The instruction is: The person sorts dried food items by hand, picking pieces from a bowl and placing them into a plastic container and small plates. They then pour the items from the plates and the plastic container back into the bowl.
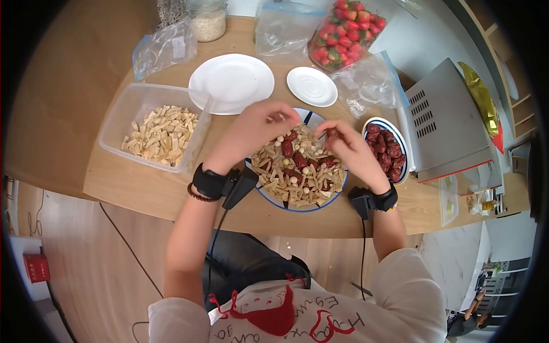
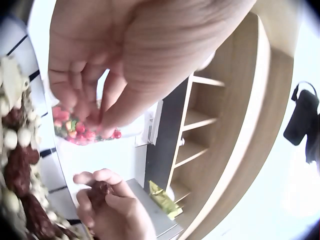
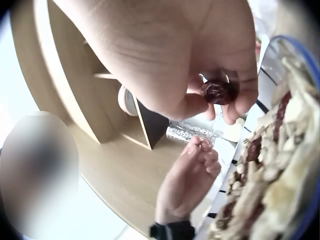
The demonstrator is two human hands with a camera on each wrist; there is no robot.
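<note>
My right hand (image 1: 354, 154) pinches a wrinkled dark red jujube (image 3: 220, 92) between thumb and fingers, over the right side of a large round bowl (image 1: 343, 186) with a blue rim. My left hand (image 1: 249, 128) hovers over the bowl's far left, its fingers curled and the thumb close to their tips; I cannot tell if something small is between them. Pale dried slices (image 1: 286, 191) fill the bowl, with round cream seeds and several jujubes (image 1: 299, 159) lying on top.
To the right, an oval dish (image 1: 400, 135) holds more jujubes. A clear plastic box (image 1: 111, 134) of pale slices stands left. Behind are a large white plate (image 1: 231, 83), a small saucer (image 1: 311, 86), plastic bags (image 1: 366, 80), strawberries (image 1: 346, 37) and a glass jar (image 1: 207, 26).
</note>
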